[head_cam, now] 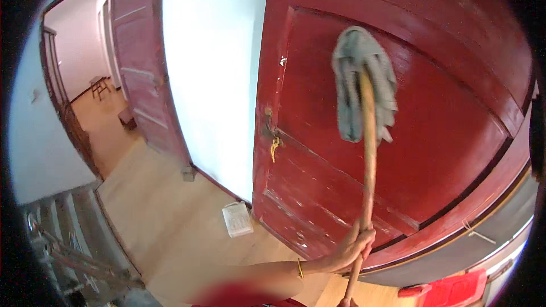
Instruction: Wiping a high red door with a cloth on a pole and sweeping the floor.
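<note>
My left hand [360, 241] is wrapped around the wooden handle [369, 157] of a mop, and a gold bangle [300, 268] circles that wrist. At the bottom edge, a sliver of my right hand [347, 303] shows at the lower part of the handle; most of it is cut off. The mop's grey cloth head [352, 47] is raised over the upper panel of a dark red wooden door [315, 94]. Whether the cloth touches the panel is hard to tell. A yellow cord or tie [274, 149] hangs from the door's metal latch [268, 125].
On the floor [187, 221] lies a white rectangular block [238, 220] near the door's foot. A second red door [138, 59] stands ajar, with a small block [188, 174] at its base. Stairs [81, 217] with a railing [76, 260] are at left. Something red [456, 290] is at lower right.
</note>
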A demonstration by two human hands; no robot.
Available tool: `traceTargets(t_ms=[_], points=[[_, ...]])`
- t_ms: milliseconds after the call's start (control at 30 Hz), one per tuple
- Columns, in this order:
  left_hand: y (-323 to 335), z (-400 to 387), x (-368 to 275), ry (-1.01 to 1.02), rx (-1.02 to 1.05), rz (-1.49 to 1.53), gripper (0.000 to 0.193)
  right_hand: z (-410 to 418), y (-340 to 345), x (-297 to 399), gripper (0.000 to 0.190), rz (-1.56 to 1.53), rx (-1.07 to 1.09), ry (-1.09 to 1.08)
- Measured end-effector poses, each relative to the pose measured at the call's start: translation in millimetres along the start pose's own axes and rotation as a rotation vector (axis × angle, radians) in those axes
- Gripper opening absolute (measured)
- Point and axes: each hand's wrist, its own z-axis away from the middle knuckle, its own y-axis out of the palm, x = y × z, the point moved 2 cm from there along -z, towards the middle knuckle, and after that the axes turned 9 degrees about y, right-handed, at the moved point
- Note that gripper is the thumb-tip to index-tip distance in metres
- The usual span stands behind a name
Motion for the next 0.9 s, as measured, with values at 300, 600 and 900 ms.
traceTargets(t_ms=[300, 600, 900], points=[[-70, -31, -101, 0.044, 0.066, 0.01, 0.017, 15, 93, 69, 0.032, 0.022, 0.076, -0.033], [-82, -13, -132, 0.038, -0.106, -0.04, 0.01, 52, 117, 120, 0.038, 0.069, -0.012, -0.084], [-29, -25, -116, 0.043, -0.051, -0.059, 0.013, 71, 53, 155, 0.045, 0.158, -0.133, -0.186]])
